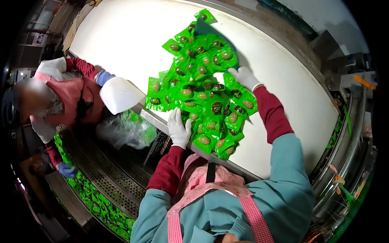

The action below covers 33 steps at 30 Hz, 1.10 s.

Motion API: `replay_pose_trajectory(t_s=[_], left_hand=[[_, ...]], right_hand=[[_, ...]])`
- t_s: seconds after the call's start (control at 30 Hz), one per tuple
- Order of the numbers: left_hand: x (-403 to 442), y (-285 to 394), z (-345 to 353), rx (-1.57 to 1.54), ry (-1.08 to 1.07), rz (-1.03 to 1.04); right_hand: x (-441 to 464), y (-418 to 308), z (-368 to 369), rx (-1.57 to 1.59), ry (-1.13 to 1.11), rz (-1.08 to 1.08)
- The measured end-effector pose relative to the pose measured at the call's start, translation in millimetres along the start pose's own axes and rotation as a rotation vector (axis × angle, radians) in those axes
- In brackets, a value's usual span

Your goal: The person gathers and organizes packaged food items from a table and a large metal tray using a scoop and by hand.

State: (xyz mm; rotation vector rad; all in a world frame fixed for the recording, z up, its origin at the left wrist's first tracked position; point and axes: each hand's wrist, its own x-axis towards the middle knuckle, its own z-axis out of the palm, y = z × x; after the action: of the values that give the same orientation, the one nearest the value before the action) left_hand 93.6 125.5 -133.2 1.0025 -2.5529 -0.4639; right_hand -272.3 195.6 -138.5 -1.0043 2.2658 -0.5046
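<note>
While the heap of green packets (193,94) lies across our white tabletop (279,97), its long axis runs from the far rim down to the near metal edge (160,123), with single packets pointing every way. Our left hand (179,127), in a white glove, rests unclenched against the heap's near side, fingers stretched forward. Our right hand (245,77) reaches the low end of a dark green scoop-like piece (210,29) bordering the far packets; we cannot tell whether it grasps it. To our left, 1 co-worker (87,97) wears 2 blue gloves, 1 of them at a white scoop (118,95). Below, we see a clear plastic bag (125,129), perforated metal plates (109,174) and a curved lane of more packets (95,198); metal rails (344,150) line our right.
</note>
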Motion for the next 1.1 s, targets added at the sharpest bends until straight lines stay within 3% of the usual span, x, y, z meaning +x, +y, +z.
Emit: replay_pose_trajectory(t_s=[0.07, 0.13, 0.2, 0.33, 0.4, 0.53, 0.67, 0.7, 0.73, 0.77, 0.8, 0.83, 0.87, 0.93, 1.0, 1.1], left_hand=[[-0.7, -2.6, 0.9, -0.023, 0.019, -0.027], [-1.9, -3.1, 1.8, 0.004, 0.014, -0.067], [-3.1, -5.0, 3.2, -0.046, 0.062, -0.071], [-9.9, -16.9, 14.6, -0.113, 0.143, -0.036], [-12.6, -23.0, 23.4, -0.219, 0.298, -0.061], [1.0, -36.0, -11.7, -0.276, 0.359, -0.124], [71.0, -63.9, -30.0, -0.316, 0.404, 0.091], [89.8, -66.0, -33.2, -0.334, 0.298, 0.089], [106.7, -68.9, -33.2, -0.351, 0.192, 0.089], [118.7, -79.0, -23.0, -0.310, 0.096, 0.096], [125.2, -86.5, -12.8, -0.354, -0.031, 0.070], [124.2, -85.2, -11.9, -0.296, -0.105, 0.106], [119.6, -82.1, -11.6, -0.238, -0.181, 0.139], [104.2, -76.4, -3.2, 0.033, -0.164, 0.193], [97.1, -73.6, -2.2, 0.010, -0.144, 0.185], [96.4, -63.3, 3.4, -0.038, -0.131, 0.111]], right_hand=[[-16.6, -32.3, 10.1, -0.129, -0.172, -0.072], [-50.3, -50.9, 19.7, -0.128, -0.031, -0.173], [-83.7, -68.0, 24.1, -0.325, -0.058, -0.197], [-155.2, -57.2, 47.6, -0.607, 0.141, -0.309], [-193.7, -58.5, 45.3, -0.598, 0.175, -0.346], [-255.9, -38.2, 41.2, -0.632, 0.184, -0.164], [-330.7, -50.3, 0.3, -0.244, 0.304, -0.035], [-349.8, -46.3, -8.0, -0.114, 0.232, 0.217], [-373.9, 6.6, -5.4, -0.319, 0.111, 0.365], [-391.8, -14.3, -9.8, 0.216, 0.312, 0.401], [-420.2, 14.9, -18.8, -0.542, 0.276, -0.168], [-430.2, -9.3, -40.6, -0.040, 0.066, 0.276], [-440.0, -34.5, -62.6, 0.352, 0.043, 0.784], [-471.4, 1.5, -70.5, 0.180, -0.313, 0.884], [-452.1, -24.2, -60.6, 0.360, -0.413, 0.824], [-368.6, -53.1, -22.8, 0.340, -0.533, 0.721]])
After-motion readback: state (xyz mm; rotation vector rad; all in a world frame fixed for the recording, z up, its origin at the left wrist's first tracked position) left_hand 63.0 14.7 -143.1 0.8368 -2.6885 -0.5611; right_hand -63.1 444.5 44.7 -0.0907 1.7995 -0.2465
